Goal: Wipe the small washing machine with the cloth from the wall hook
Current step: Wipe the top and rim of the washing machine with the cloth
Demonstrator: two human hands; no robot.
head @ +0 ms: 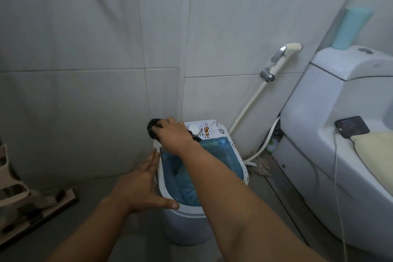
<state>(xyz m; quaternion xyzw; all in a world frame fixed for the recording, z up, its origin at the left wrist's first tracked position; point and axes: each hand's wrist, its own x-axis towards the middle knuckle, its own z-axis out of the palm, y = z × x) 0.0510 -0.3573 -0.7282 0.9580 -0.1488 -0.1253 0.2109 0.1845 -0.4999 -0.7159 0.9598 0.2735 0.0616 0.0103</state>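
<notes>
One toilet (331,134) is cut off at the right edge. One small washing machine (202,176) stands on the floor, partly hidden by an arm. The left hand (138,187), fingers spread, braces its rim. The right hand (172,134) presses one dark cloth (153,126), mostly hidden under closed fingers, at its back-left corner.

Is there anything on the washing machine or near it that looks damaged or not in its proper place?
Yes. The control panel of the washing machine shows brown patches, like rust or peeled coating, beside the white knob. Also, a phone lies on the toilet, a precarious place.
</notes>
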